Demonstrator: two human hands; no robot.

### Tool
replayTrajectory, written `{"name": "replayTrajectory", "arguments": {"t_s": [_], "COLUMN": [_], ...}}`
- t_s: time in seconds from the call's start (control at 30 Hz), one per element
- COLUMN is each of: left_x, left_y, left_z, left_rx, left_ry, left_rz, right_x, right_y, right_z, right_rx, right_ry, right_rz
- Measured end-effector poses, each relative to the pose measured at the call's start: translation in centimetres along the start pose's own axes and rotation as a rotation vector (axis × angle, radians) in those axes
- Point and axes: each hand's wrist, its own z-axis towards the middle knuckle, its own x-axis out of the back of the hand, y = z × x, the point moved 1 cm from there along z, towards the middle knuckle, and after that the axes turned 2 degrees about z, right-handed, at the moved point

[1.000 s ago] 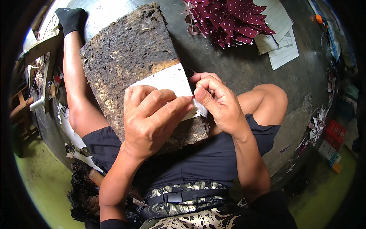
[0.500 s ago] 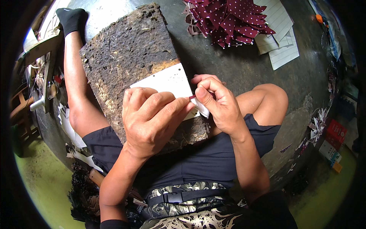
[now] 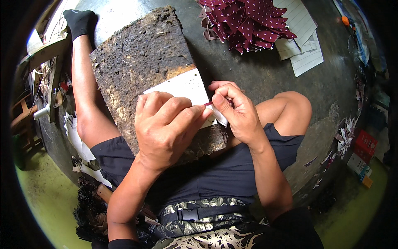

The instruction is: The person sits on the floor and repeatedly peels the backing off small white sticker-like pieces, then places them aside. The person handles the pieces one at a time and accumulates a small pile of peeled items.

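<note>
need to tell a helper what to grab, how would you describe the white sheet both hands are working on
Start at the dark rough board lying over the person's lap. At its near edge lies a white sheet, pinched by the left hand and right hand. Unlike the lined papers farther off, it is plain.

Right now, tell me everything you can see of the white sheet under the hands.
The white sheet looks like thin card or paper, pale with a few tiny dark dots. It lies flat and slightly askew on the rough brown board across the lap. The left hand covers its lower part; the right hand pinches its right edge, where a small flap turns down and a thin red strip shows.
</note>
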Motion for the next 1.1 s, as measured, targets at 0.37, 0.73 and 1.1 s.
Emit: {"name": "replayTrajectory", "arguments": {"t_s": [0.37, 0.73, 1.1], "left_x": [0.7, 0.6, 9.6], "left_y": [1.4, 7.0, 1.9], "left_z": [0.4, -0.4, 1.2], "left_rx": [0.025, 0.268, 0.835], "left_ry": [-0.117, -0.163, -0.288], "left_rz": [0.005, -0.638, -1.226], "right_x": [1.0, -0.8, 0.1], "right_y": [-0.5, -10.8, -12.3], "right_z": [-0.3, -3.7, -6.0], "right_rx": [-0.055, 0.298, -0.059], "right_ry": [0.307, 0.422, 0.005], "right_rz": [-0.085, 0.31, 0.614]}}
